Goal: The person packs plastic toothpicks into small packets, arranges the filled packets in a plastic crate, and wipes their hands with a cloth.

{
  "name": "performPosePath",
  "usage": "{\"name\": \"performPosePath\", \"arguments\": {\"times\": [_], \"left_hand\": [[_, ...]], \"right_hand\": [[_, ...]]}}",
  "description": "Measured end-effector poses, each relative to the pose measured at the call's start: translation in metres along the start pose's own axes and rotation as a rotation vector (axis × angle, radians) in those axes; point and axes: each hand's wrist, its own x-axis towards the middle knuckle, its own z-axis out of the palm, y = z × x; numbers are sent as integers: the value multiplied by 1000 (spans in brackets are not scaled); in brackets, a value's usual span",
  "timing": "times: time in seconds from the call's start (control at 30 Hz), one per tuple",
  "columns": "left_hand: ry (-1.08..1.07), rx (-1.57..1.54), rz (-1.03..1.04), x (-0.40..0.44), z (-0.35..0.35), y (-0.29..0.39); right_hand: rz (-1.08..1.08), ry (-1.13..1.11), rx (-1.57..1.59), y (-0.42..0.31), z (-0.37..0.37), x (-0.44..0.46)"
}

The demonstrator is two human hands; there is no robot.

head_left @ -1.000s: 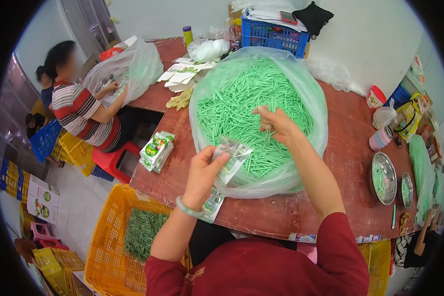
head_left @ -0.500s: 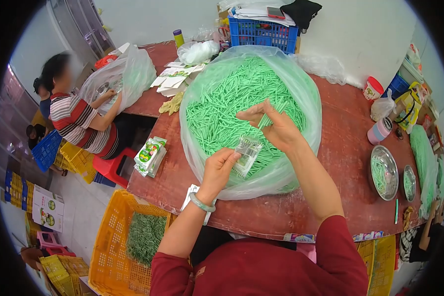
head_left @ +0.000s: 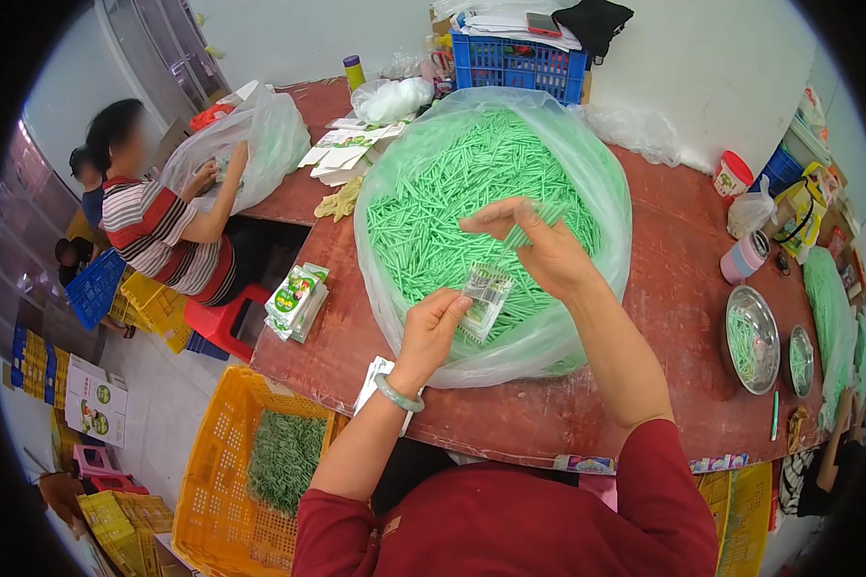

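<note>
Clock face read about the large plastic bag (head_left: 524, 363) on the red desk (head_left: 683, 288), twelve o'clock being away from the wearer. Inside the bag: a broad heap of loose green sticks (head_left: 481, 159), judged the greater share and outstanding. At seven o'clock: left hand (head_left: 432, 327), fingers pinched together on the edge of a clear printed packet (head_left: 488, 300). Packet located above the near part of the heap, at six o'clock; contents not separable from the green behind, so not passed as complete. Above the middle of the heap: right hand (head_left: 550, 254), fingers partly curled around a small bunch of sticks, blurred; count not readable. Between eight and nine o'clock, on the desk: stacked packets (head_left: 296, 300), judged finished. At seven o'clock, behind the left wrist: further packets (head_left: 371, 381), partly hidden; filled or flat, not determinable. At four o'clock: steel bowl (head_left: 767, 358) with a portion of loose sticks. Off the desk, between seven and eight o'clock: orange crate (head_left: 217, 457) with dull green contents, nature unclear.
</note>
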Motion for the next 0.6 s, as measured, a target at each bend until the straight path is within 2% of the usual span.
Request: {"name": "performPosePath", "arguments": {"times": [0.3, 0.4, 0.5, 0.6], "left_hand": [[48, -63, -24, 5, 12, 7], [78, -60, 21, 8, 15, 2], [126, -83, 83, 13, 20, -7], [161, -114, 95, 20, 23, -3]], "right_hand": [[296, -80, -11, 23, 7, -6], [344, -191, -27, 21, -1, -7], [422, -238, -194, 8, -4, -5], [396, -257, -399, 10, -13, 2]]}}
